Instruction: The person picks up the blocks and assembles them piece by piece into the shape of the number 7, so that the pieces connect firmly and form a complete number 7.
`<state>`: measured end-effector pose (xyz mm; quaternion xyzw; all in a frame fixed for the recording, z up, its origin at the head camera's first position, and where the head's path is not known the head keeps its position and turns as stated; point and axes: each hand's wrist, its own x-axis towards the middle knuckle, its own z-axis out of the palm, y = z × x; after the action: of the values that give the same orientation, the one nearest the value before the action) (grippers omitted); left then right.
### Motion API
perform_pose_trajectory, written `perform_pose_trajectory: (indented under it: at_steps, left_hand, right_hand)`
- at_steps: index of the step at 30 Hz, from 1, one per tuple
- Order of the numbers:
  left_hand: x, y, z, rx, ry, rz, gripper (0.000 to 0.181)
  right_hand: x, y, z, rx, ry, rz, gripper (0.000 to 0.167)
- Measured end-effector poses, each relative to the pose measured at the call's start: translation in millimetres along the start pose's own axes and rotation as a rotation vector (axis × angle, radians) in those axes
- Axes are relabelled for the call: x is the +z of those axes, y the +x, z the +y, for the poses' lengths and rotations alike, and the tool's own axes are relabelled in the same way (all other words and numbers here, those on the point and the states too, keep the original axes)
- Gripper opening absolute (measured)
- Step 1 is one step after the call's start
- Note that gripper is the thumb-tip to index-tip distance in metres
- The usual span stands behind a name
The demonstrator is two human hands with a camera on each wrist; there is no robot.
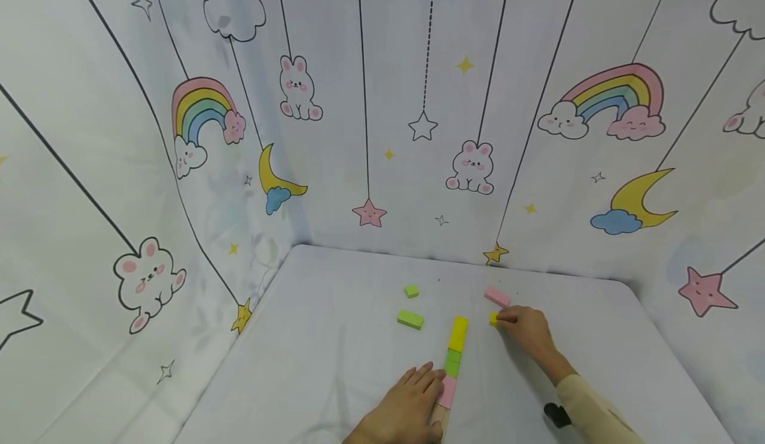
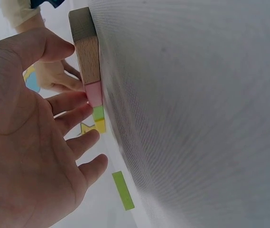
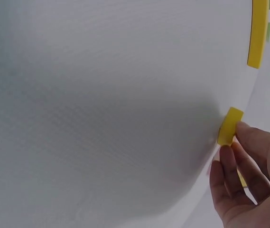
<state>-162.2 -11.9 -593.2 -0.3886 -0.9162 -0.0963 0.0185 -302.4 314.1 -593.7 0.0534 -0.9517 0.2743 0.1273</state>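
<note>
A row of blocks runs away from me on the white table: a wooden block (image 2: 87,59) nearest, then a pink block (image 1: 446,392), green (image 1: 452,363), and a long yellow block (image 1: 458,334) at the far end. Along the row's left side lies my left hand (image 1: 403,405), its fingers loosely extended and touching the near blocks. In the left wrist view the thumb is by the wooden block and fingertips meet the pink one. Right of the far end, my right hand (image 1: 528,330) pinches a small yellow block (image 3: 229,127) between thumb and fingers, at the tabletop.
A loose pink block (image 1: 497,296) lies just beyond my right hand. Left of the row are a green block (image 1: 410,319) and a smaller green block (image 1: 411,291). A black object (image 1: 558,415) is beside the right sleeve. Patterned cloth walls (image 1: 335,165) border the table.
</note>
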Motion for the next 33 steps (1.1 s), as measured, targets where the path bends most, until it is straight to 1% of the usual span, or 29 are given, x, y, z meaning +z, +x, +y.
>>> perform_pose_trajectory:
  at_steps: [5, 11, 16, 22, 26, 33]
  left_hand:
    - [0.1, -0.3, -0.4, -0.004, -0.009, -0.006, 0.057]
    - [-1.3, -0.8, 0.7, -0.005, 0.005, 0.000, 0.055]
    - [-0.1, -0.2, 0.5, -0.003, 0.025, 0.001, 0.056]
    - [-1.6, 0.0, 0.9, -0.008, 0.018, -0.016, 0.058]
    - [-3.4, -1.0, 1.0, -0.003, 0.019, -0.011, 0.059]
    - [-5.2, -1.3, 1.0, 0.003, 0.014, -0.001, 0.058]
  right_hand:
    - [5.7, 4.1, -0.7, -0.010, -0.004, -0.011, 0.015]
    - [9.6, 7.1, -6.5, -0.010, 0.010, -0.024, 0.016]
    - [12.0, 10.8, -12.4, 0.010, 0.003, -0.042, 0.016]
    - [18.0, 17.9, -15.3, 0.033, -0.007, -0.064, 0.014]
    - [20.8, 20.7, -16.1, 0.014, -0.016, -0.061, 0.014]
    - [21.5, 21.4, -23.1, -0.022, 0.004, -0.058, 0.016]
